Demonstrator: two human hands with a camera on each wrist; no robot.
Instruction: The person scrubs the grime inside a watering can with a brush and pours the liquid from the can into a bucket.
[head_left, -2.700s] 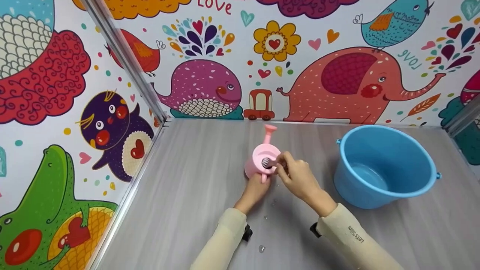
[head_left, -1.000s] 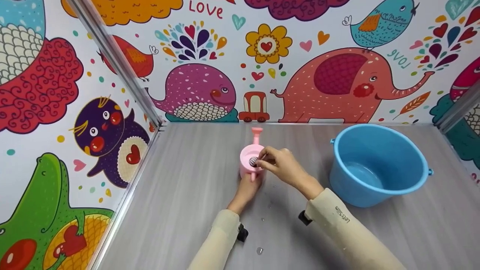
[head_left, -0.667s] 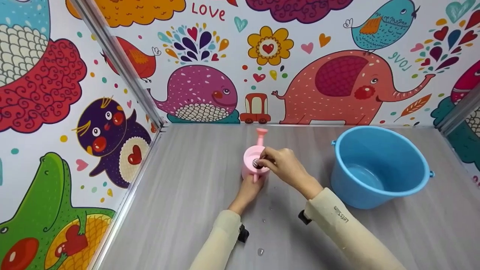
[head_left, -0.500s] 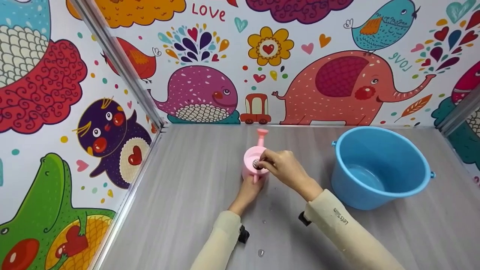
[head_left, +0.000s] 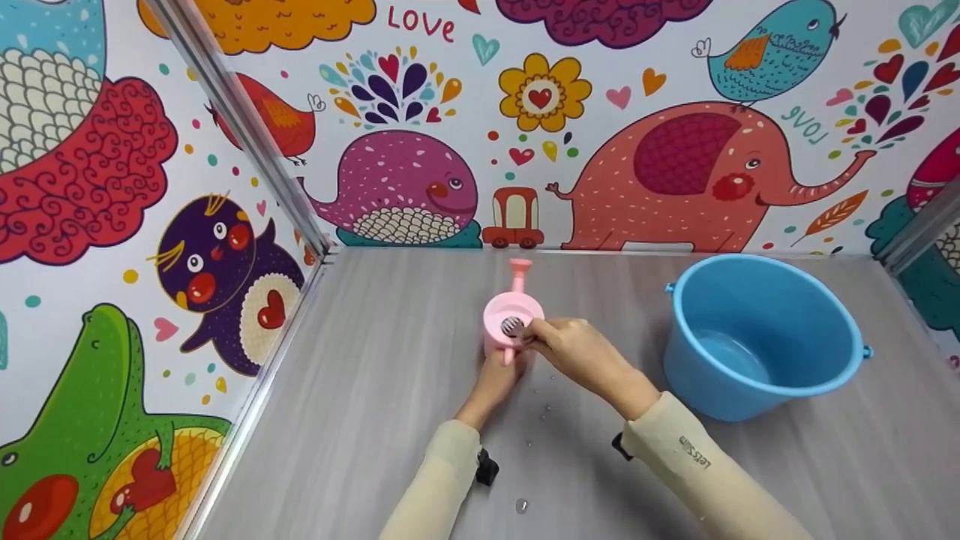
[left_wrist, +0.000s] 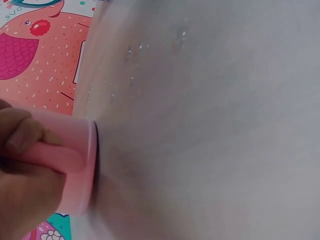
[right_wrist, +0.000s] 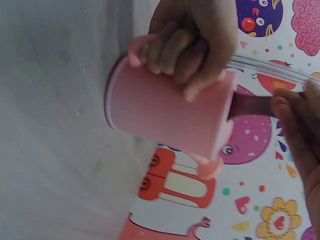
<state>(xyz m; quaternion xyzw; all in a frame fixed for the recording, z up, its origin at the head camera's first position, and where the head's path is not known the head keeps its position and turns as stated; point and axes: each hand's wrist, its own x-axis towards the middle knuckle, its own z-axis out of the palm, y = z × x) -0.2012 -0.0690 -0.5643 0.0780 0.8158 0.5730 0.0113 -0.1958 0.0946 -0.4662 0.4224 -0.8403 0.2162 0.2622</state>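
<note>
A pink toy watering can (head_left: 493,341), its spout pointing away from me, stands upright on the grey table. My left hand (head_left: 493,381) grips its handle; the right wrist view shows these curled fingers against the can (right_wrist: 165,107). My right hand (head_left: 581,354) pinches what looks like a small brush (right_wrist: 252,106) by its flat mauve handle. Its dark head with white stripes (head_left: 512,325) shows inside the can's opening. The lower part of the head is hidden within the can. In the left wrist view, the can's base (left_wrist: 82,170) meets the tabletop.
A large blue bucket (head_left: 679,360) stands on the right side of the table (head_left: 360,420). Several water drops (head_left: 522,505) lie on the tabletop. Walls with cartoon animal prints (head_left: 405,172) close in the back and left.
Over the last half second my right hand shifts slightly right and down, uncovering more of the brush's striped head. The can moves a little left. My left hand keeps its grip.
</note>
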